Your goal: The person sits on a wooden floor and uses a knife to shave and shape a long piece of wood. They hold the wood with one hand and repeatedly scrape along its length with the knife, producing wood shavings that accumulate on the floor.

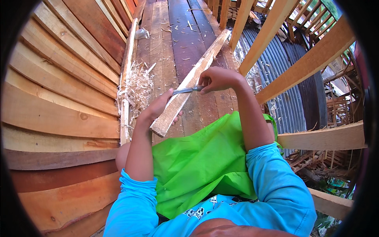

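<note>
Plank [190, 81] lay diagonally from seven o'clock to one o'clock. Left hand [158, 105] clasped its near end, apparently for steadiness. Right hand [216, 79], at two o'clock from the left, gripped the knife [183, 91], blade laid crosswise, presumably for control.

lt-brn wood bar [190, 80], slvr-gry blade [183, 91], brt grn cloth [201, 158], blue shirt [280, 185] w/ blk-&-wht print [195, 213]

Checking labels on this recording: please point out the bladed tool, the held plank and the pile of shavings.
Bladed tool [183, 91]: head view, on its grey blade.
Held plank [194, 75]: head view, on its upper face.
Pile of shavings [140, 85]: head view, near its middle.
</note>
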